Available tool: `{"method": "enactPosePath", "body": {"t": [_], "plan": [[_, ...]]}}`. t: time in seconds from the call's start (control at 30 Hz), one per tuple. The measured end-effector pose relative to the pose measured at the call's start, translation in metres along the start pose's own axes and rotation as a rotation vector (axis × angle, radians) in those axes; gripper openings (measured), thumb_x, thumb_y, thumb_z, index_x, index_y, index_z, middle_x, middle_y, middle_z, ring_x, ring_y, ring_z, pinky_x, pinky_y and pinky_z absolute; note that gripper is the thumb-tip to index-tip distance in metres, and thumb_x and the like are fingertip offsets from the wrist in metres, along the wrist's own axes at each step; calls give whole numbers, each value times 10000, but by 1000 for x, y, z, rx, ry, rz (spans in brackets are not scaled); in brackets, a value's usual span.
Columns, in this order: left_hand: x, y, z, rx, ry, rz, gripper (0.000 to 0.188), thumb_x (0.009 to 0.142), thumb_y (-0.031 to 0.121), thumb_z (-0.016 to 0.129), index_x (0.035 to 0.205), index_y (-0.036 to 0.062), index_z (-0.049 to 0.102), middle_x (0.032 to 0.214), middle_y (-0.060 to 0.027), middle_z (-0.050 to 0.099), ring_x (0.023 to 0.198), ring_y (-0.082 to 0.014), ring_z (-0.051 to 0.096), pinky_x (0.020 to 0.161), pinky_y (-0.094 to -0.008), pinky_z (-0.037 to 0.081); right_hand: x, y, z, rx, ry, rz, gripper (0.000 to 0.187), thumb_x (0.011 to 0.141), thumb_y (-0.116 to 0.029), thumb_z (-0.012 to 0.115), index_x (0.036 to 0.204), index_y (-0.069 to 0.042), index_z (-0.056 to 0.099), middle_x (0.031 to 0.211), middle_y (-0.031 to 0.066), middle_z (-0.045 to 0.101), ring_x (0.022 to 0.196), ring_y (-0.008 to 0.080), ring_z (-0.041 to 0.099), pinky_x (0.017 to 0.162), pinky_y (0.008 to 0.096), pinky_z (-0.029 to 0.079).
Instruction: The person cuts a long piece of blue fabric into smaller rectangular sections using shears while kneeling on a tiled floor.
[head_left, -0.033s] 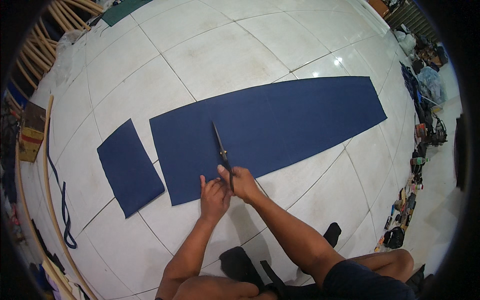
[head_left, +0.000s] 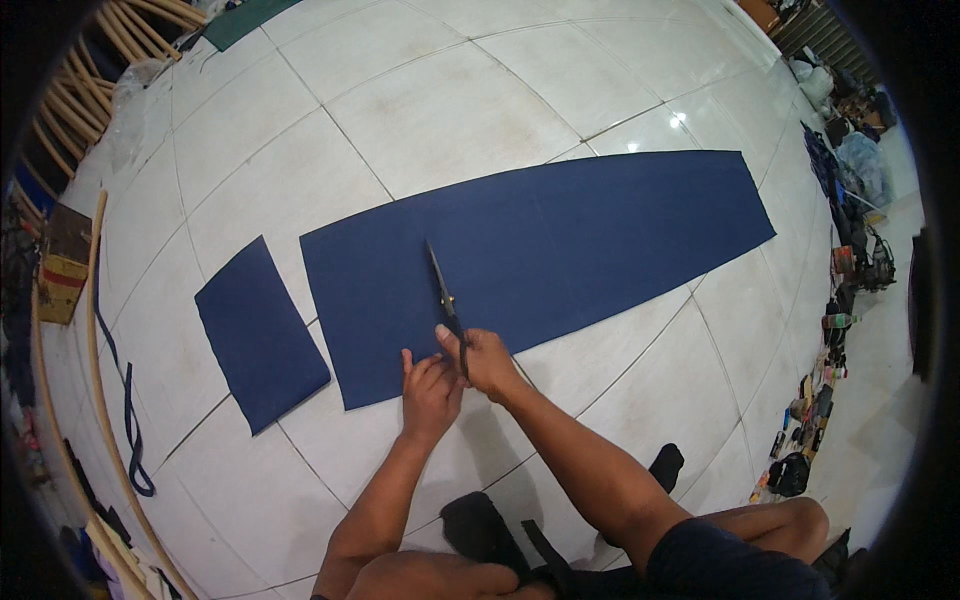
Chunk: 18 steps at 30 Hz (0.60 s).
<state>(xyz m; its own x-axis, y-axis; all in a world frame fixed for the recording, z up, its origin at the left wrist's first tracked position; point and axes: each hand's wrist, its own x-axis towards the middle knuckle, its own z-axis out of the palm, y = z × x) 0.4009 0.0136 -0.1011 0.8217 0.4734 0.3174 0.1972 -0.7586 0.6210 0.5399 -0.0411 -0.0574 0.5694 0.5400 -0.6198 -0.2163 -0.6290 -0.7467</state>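
A large dark blue cloth panel (head_left: 580, 235) lies flat on the floor, wider at its left end and tapering to the right. My right hand (head_left: 490, 362) is closed round the handles of a pair of scissors (head_left: 445, 292). The blades point away from me over the panel and look closed or nearly so. Beside it, my left hand (head_left: 432, 395) is at the panel's near edge, its fingers bent over the cloth and its thumb side close to the scissor handles. A smaller blue cloth piece (head_left: 262, 340) lies apart, to the left of the panel.
White tiles (head_left: 450, 100) form the floor. Long wooden poles (head_left: 97, 350) and a worn box (head_left: 65, 265) stand along the left, with a dark strip (head_left: 132, 430) near them. Bags, a bottle (head_left: 836, 321) and small items line the right side. My legs are at the bottom.
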Motion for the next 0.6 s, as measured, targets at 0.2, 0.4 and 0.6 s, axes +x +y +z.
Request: {"method": "enactPosePath", "body": {"t": [0.2,0.4,0.6], "plan": [[-6,-7,3,4,16,-16,112,851,104,729,956,68,742,989,-73,702,1082,-288,634,1163,-660,250,7,-23,5,34,-23,-16,631,923,-616,658,796,1,606,637,74,569,537,165,576,493,317,460],[-2,-4,5,-30,-18,-27,97,849,89,724,940,92,760,1004,-76,706,1112,-295,620,1178,-660,222,27,-40,0,50,-22,4,585,935,-576,672,792,-16,580,597,45,533,477,141,536,431,296,437],[-4,-5,4,-1,-38,-32,77,849,96,722,919,90,754,981,-57,712,1109,-288,618,1190,-644,215,41,-50,1,32,-29,20,659,923,-622,652,835,30,628,614,71,581,536,165,616,463,313,472]]}}
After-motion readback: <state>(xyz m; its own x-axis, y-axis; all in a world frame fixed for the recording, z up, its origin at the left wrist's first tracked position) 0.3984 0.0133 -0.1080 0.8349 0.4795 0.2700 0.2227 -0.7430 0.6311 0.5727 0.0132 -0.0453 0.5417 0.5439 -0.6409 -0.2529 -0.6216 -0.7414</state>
